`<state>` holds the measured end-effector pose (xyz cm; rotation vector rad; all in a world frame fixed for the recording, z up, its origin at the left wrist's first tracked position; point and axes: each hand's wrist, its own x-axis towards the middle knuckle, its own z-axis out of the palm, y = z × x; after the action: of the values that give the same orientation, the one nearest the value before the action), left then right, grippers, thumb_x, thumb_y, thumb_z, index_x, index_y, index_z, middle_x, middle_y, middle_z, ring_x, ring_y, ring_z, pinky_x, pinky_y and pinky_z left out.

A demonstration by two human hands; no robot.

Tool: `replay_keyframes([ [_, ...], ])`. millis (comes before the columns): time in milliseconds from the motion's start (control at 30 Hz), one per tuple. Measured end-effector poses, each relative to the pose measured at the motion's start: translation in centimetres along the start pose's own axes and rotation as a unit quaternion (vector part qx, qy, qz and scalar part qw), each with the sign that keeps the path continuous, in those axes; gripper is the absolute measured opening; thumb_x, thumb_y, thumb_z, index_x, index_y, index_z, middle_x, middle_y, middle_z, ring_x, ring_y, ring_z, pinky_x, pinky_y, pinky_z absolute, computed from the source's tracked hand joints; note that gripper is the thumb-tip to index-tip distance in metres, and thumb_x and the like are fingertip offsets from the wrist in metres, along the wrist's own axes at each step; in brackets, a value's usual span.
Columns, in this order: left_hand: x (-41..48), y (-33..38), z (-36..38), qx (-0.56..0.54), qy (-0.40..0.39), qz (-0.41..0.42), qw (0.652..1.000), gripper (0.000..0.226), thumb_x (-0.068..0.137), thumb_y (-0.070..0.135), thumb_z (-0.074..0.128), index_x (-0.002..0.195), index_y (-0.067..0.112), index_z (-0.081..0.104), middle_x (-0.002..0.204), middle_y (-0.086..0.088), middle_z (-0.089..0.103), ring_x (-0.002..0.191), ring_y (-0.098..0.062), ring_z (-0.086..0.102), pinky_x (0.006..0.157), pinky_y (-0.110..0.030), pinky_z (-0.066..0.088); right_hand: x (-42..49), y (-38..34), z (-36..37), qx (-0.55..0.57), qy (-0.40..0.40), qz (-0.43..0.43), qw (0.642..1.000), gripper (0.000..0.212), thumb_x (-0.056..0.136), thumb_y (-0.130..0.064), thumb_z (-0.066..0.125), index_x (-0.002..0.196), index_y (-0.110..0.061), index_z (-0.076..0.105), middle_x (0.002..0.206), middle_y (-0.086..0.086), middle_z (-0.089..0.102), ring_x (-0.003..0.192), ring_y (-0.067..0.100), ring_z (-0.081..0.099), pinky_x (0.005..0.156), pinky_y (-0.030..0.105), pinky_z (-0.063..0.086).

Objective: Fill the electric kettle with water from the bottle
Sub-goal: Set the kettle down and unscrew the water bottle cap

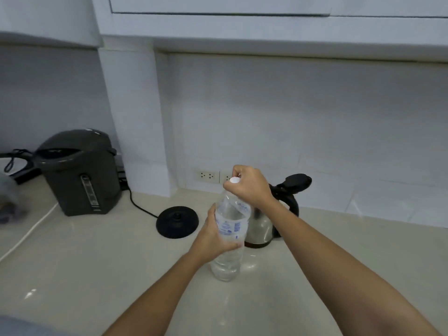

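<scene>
Counter (pixel 97 263) is pale and glossy, running back to a white wall with a socket strip (pixel 207 176). Grey hot-water dispenser (pixel 80 173) stands far left, well apart from my hands. Steel kettle (pixel 260 226) sits on the counter just behind the bottle, black lid (pixel 297 181) flipped open and standing up at the back, black handle on its right. Its round black base (pixel 177 221) lies empty to the left, cord running off toward the wall; kettle is off the base. Clear water bottle (pixel 230 236) stands upright on the counter in front of the kettle, partly full. My left hand (pixel 213 235) is wrapped around the label section, fingers closed on it. My right hand (pixel 249 186) is over the top, fingertips pinched around the white cap (pixel 234 180), which sits on the neck.
</scene>
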<state>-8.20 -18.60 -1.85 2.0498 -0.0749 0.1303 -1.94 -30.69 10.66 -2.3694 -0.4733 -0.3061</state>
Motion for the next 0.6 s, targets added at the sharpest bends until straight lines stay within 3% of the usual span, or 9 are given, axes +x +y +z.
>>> replay_keyframes([
  [167,-0.6,-2.1,-2.3,-0.040,0.041,0.010,0.998,0.134,0.050,0.038,0.091,0.149,0.037,0.002,0.145,0.015,0.030,0.132,-0.005,0.039,0.108,-0.030,0.042,0.5,-3.3,3.0,-0.006,0.028,0.039,0.999,0.023,0.069,-0.034,0.065,0.068,-0.017,0.049,0.060,-0.005,0.053,0.062,0.018,0.054,0.054,0.027,0.041],
  [333,-0.7,-2.8,-1.7,-0.088,0.146,-0.013,0.985,0.126,0.053,0.032,0.093,0.146,0.039,0.010,0.145,0.011,0.035,0.129,-0.008,0.043,0.101,-0.025,0.042,1.3,-5.4,4.1,-0.033,-0.023,0.022,0.999,0.025,0.074,-0.037,0.064,0.073,-0.016,0.051,0.070,-0.002,0.058,0.069,0.019,0.057,0.059,0.029,0.045],
  [433,0.0,-2.6,-1.5,-0.068,0.192,-0.022,0.979,0.117,0.056,0.033,0.092,0.145,0.032,0.016,0.140,0.006,0.044,0.124,-0.014,0.051,0.097,-0.029,0.049,2.2,-5.9,3.2,-0.056,-0.076,0.018,0.995,0.031,0.082,-0.044,0.058,0.076,-0.014,0.052,0.068,0.002,0.062,0.061,0.018,0.057,0.059,0.030,0.044],
  [533,1.1,-2.2,-1.8,-0.028,0.163,-0.043,0.985,0.114,0.057,0.034,0.090,0.145,0.026,0.018,0.129,0.003,0.053,0.114,-0.017,0.057,0.092,-0.032,0.050,3.4,-5.7,1.1,-0.163,-0.126,0.019,0.978,0.040,0.086,-0.049,0.053,0.073,-0.011,0.055,0.061,0.004,0.065,0.058,0.018,0.058,0.057,0.029,0.042],
  [600,1.6,-2.2,-2.4,-0.010,0.129,-0.047,0.991,0.112,0.057,0.035,0.089,0.144,0.028,0.018,0.118,0.004,0.058,0.103,-0.015,0.060,0.086,-0.030,0.052,4.1,-5.4,0.3,-0.240,-0.138,-0.001,0.961,0.046,0.089,-0.051,0.052,0.074,-0.008,0.051,0.067,0.005,0.058,0.063,0.023,0.052,0.056,0.030,0.037],
])
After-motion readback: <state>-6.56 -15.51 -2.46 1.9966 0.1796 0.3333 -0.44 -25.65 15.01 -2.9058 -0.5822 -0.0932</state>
